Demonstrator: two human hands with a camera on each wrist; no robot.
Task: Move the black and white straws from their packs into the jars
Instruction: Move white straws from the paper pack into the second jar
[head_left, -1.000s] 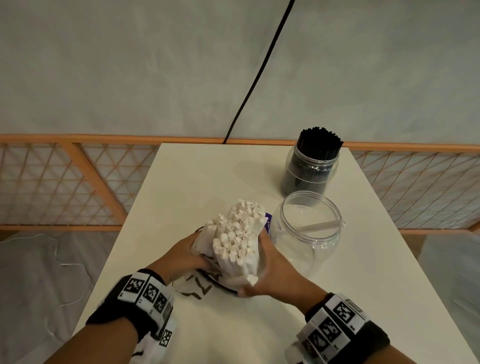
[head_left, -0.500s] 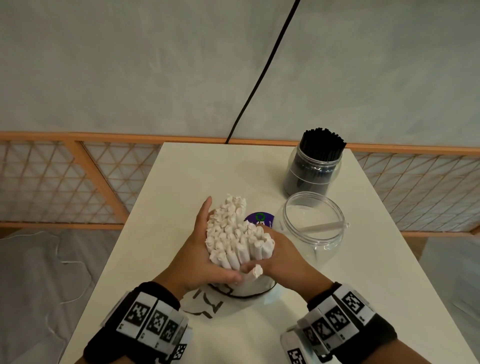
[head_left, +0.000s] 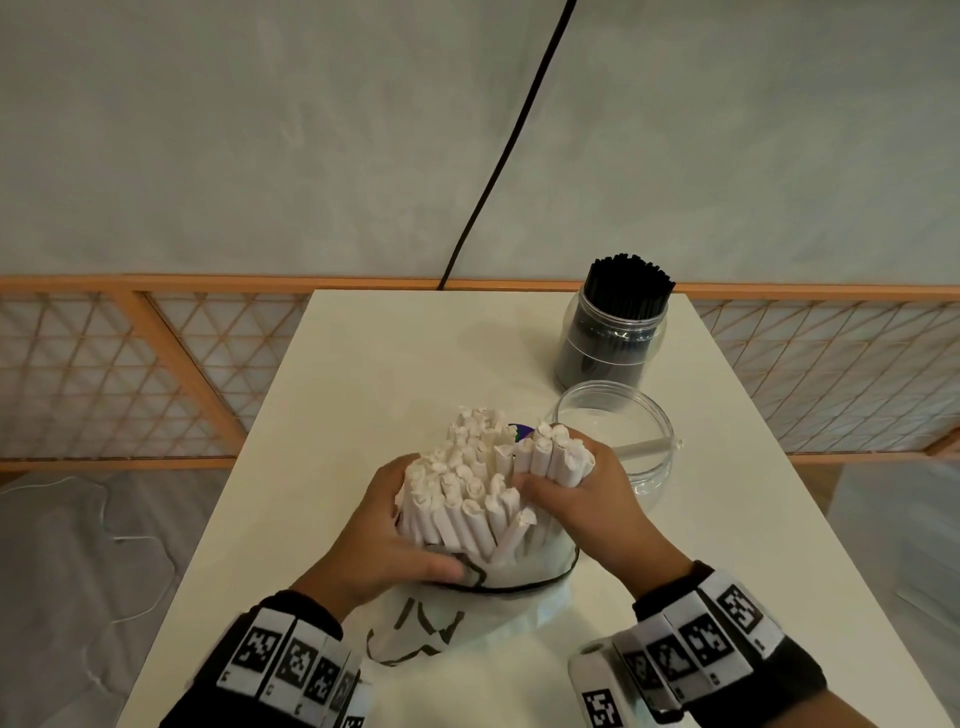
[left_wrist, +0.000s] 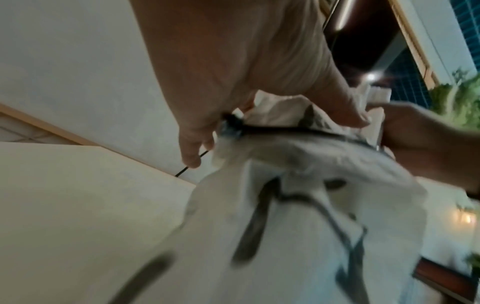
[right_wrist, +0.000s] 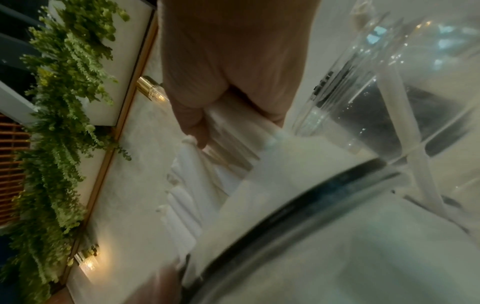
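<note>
A thick bundle of white paper-wrapped straws (head_left: 462, 488) stands out of its clear pack (head_left: 524, 577), which has a black rim, at the middle of the table. My left hand (head_left: 410, 519) grips the pack and bundle from the left, thumb on the black rim (left_wrist: 285, 129). My right hand (head_left: 558, 475) grips a handful of the white straws (right_wrist: 192, 185) at the bundle's right side. Just right of it stands a clear jar (head_left: 613, 431) with one white straw (head_left: 644, 447) lying across it. Behind it, a jar (head_left: 608, 338) is packed with black straws (head_left: 628, 286).
The white table (head_left: 363, 374) has an orange lattice fence (head_left: 130, 374) behind and beside it. A black cable (head_left: 498, 161) runs down the wall to the table's far edge. The pack's loose plastic (head_left: 415, 634) spreads toward me between my wrists.
My left hand slid down from lying flat along the bundle to gripping the pack at its rim. My right hand moved up and now holds a handful of straws at the bundle's right.
</note>
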